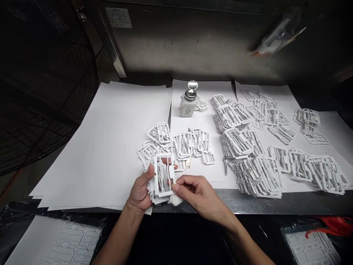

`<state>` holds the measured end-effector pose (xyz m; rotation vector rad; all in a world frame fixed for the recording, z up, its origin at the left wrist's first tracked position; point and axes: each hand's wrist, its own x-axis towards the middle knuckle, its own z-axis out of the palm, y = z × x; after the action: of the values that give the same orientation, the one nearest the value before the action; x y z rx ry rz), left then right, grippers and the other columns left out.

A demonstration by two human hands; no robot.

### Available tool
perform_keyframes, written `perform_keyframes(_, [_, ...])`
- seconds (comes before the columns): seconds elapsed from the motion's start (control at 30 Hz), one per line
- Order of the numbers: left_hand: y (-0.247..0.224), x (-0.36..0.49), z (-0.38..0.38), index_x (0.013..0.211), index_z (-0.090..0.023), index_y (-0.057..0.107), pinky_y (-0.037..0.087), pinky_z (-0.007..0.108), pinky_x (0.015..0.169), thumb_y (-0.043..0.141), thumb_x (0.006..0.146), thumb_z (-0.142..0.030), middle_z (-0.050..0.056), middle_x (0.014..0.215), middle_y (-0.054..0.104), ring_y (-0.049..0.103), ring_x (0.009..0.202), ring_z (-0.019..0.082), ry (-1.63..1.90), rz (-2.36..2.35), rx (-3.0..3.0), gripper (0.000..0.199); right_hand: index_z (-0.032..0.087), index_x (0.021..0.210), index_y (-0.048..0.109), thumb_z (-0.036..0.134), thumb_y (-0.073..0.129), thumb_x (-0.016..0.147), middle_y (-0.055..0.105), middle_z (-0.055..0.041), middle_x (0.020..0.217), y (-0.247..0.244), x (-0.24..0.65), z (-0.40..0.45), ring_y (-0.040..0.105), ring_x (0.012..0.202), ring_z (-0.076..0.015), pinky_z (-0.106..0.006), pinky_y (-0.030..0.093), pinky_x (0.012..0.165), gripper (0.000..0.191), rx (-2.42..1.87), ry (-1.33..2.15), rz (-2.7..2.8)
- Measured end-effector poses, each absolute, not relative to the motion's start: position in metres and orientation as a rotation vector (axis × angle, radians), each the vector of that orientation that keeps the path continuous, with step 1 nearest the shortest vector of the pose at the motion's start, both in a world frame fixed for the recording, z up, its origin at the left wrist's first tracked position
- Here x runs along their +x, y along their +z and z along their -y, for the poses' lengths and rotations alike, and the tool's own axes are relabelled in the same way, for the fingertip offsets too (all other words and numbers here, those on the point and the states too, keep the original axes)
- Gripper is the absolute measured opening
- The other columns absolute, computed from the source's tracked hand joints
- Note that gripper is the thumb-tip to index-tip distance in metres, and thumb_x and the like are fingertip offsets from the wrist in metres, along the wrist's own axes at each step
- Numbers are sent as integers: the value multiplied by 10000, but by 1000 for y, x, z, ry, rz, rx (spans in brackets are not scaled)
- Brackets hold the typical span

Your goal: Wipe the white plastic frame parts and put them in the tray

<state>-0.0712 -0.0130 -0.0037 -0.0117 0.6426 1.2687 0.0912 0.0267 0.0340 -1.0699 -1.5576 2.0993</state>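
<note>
White frame (171, 171) was held over bench's (292, 207) near edge: left hand (141, 190) clasped stacked frames (159, 201), right hand (196, 191) pinched lower right corner; thin build presumably favoured light, even pressure. Beyond lay frame pile (185, 144), then stood open-lidded bottle (188, 106).

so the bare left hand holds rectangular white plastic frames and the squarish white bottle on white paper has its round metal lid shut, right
Not shut: the head view shows the round metal lid flipped open on the squarish white bottle, which stands on white paper. The bare left hand does hold rectangular white plastic frames.
</note>
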Motion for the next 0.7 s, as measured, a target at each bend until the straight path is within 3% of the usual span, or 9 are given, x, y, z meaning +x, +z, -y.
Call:
perform_keyframes(0.2, [2, -72, 13, 1035, -130, 643, 536, 384, 723, 511, 716, -650, 109, 825, 713, 671, 727, 243, 1286, -626, 10, 624, 139, 742, 580, 414, 543, 865, 439, 23, 639, 41, 97, -27, 374, 585, -86, -208, 326, 543, 303, -1085, 2083, 1516])
perform_keyframes(0.47, [10, -76, 14, 1089, -108, 616, 515, 369, 757, 408, 776, -651, 137, 901, 685, 641, 805, 235, 1296, -719, -57, 660, 147, 732, 561, 426, 528, 871, 415, 36, 598, 47, 110, -31, 284, 495, -69, -207, 234, 444, 313, -1204, 2004, 1626])
perform_keyframes(0.57, [15, -78, 16, 1095, -99, 608, 515, 339, 741, 411, 800, -619, 135, 904, 673, 629, 800, 213, 1317, -784, -31, 629, 159, 703, 534, 393, 474, 907, 445, 22, 601, 57, 113, -28, 358, 526, -90, -222, 277, 485, 316, -1283, 1710, 1938])
perform_keyframes(0.7, [25, -77, 17, 1095, -82, 597, 513, 335, 747, 406, 817, -600, 150, 926, 664, 624, 845, 219, 1338, -849, -7, 618, 162, 717, 532, 280, 449, 918, 490, 2, 624, 69, 108, -21, 414, 511, -104, -250, 265, 500, 248, -1171, 910, 2534])
